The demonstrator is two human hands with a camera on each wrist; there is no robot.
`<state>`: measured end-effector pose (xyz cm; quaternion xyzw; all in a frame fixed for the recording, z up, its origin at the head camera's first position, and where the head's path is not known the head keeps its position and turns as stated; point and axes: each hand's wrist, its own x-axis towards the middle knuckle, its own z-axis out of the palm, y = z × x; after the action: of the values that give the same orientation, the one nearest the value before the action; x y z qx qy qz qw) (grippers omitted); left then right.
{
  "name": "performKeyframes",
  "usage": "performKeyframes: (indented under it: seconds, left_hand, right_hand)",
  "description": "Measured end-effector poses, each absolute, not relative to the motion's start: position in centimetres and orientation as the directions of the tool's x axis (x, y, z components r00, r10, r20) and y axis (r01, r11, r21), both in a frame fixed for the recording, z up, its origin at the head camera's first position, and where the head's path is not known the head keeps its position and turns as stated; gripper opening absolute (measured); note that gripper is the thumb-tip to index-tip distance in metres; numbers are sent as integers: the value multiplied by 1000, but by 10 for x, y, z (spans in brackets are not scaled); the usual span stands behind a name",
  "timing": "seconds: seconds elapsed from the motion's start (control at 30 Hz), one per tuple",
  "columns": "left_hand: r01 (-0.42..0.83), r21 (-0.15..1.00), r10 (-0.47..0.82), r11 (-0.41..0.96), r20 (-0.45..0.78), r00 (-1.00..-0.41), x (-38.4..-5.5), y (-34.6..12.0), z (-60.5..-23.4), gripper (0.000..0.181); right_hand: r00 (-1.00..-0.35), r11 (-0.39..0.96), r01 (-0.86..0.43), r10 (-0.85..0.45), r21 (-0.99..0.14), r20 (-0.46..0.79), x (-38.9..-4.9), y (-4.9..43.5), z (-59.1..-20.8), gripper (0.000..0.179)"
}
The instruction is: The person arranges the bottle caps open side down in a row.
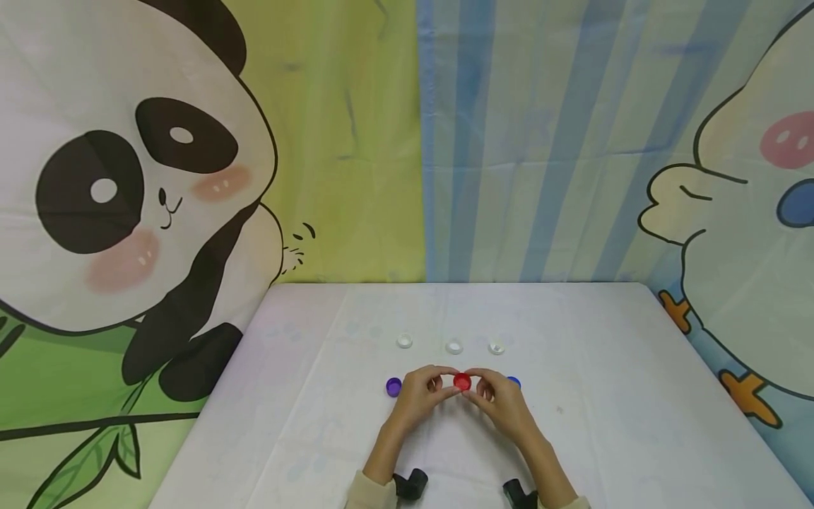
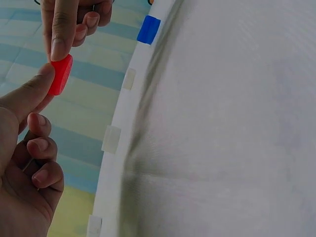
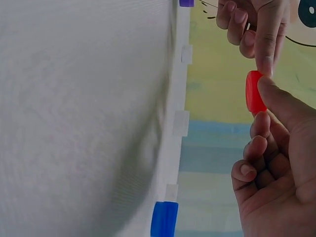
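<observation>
Both hands hold one small red round cap (image 1: 462, 382) between them, raised over the white table. My left hand (image 1: 420, 393) pinches its left edge with thumb and index finger, the other fingers curled loosely. On the opposite edge, the thumb and index finger of my right hand (image 1: 502, 403) pinch it too. Seen edge-on in the left wrist view, the red cap (image 2: 60, 75) is a short thick disc. A purple cap (image 1: 393, 387) lies just left of my left hand. Behind my right hand a blue cap (image 1: 514, 382) is partly hidden.
Beyond the hands, three whitish round pieces (image 1: 454, 346) lie in a row on the white tablecloth (image 1: 610, 424). A printed curtain (image 1: 356, 141) with a panda hangs behind and around the table. Black wrist mounts (image 1: 410, 485) sit at both wrists.
</observation>
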<state>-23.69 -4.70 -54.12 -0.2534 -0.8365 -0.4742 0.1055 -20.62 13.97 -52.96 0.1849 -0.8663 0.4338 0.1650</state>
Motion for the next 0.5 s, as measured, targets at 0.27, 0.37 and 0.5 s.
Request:
performKeyframes:
  seconds: [0.27,0.37,0.5]
  left_hand:
    - [558,753,326,348,461,-826,-235,-46,-530,26]
    - [566,746,320,351,473,-821,-235,-46,-528,28]
    - [560,758,317,335,469,-825,-232,-45,-522,29]
  right_hand:
    - [-827,555,-532,-178,-640,533,-203,142,-519,30]
    - [-810,567,-551,-185,-612,557,-202,143,-516,32]
    - [-792,576,-565,-180,-591,583,-200,144,-512,34]
